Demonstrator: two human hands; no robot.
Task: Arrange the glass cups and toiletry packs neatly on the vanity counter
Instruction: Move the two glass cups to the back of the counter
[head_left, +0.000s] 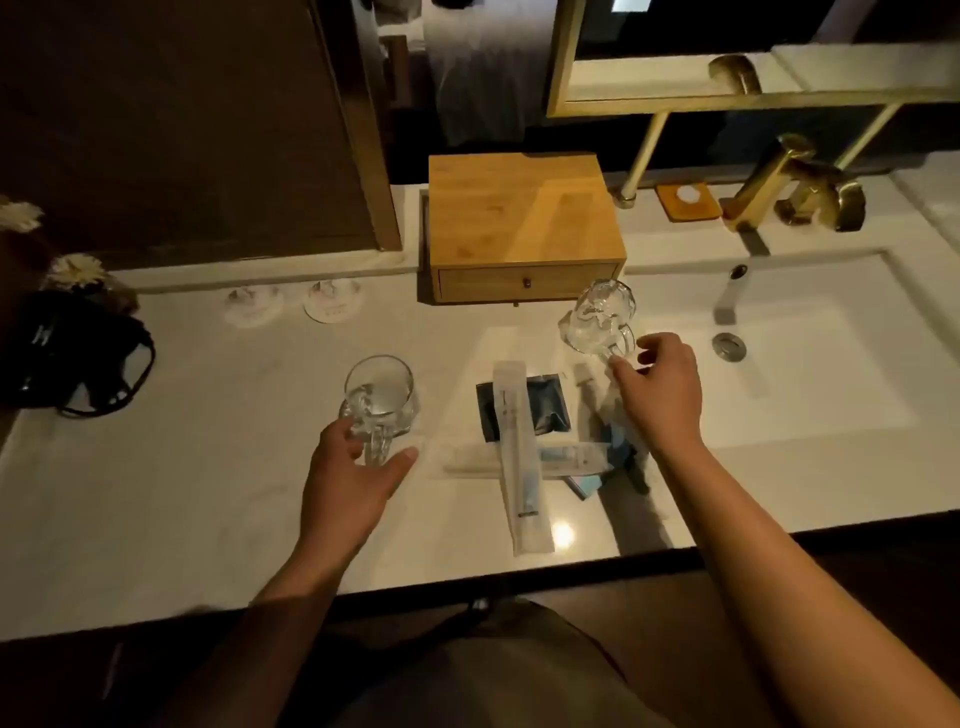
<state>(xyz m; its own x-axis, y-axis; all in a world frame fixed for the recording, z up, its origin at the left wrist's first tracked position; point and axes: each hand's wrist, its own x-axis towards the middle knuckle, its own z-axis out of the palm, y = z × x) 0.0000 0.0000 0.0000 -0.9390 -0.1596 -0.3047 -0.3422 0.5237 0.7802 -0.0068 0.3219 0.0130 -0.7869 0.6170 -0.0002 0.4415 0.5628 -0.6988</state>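
Observation:
Two clear glass cups with handles are on the white vanity counter (208, 493). The left cup (379, 400) stands upright, and my left hand (353, 478) reaches its handle with fingers curled around it. The right cup (600, 319) is tilted, lifted by its handle between the fingertips of my right hand (660, 389). Between my hands lies a loose pile of toiletry packs: a long white pack (519, 467) crossing another white pack (524, 460), a dark blue sachet (540, 405), and blue packs (618, 452) partly under my right wrist.
A wooden drawer box (519, 228) stands at the back. Two round paper coasters (291, 304) lie left of it. A black bag (67, 353) and flowers sit far left. The sink basin (805, 364) and gold faucet (779, 182) are on the right, beside a soap dish (687, 200).

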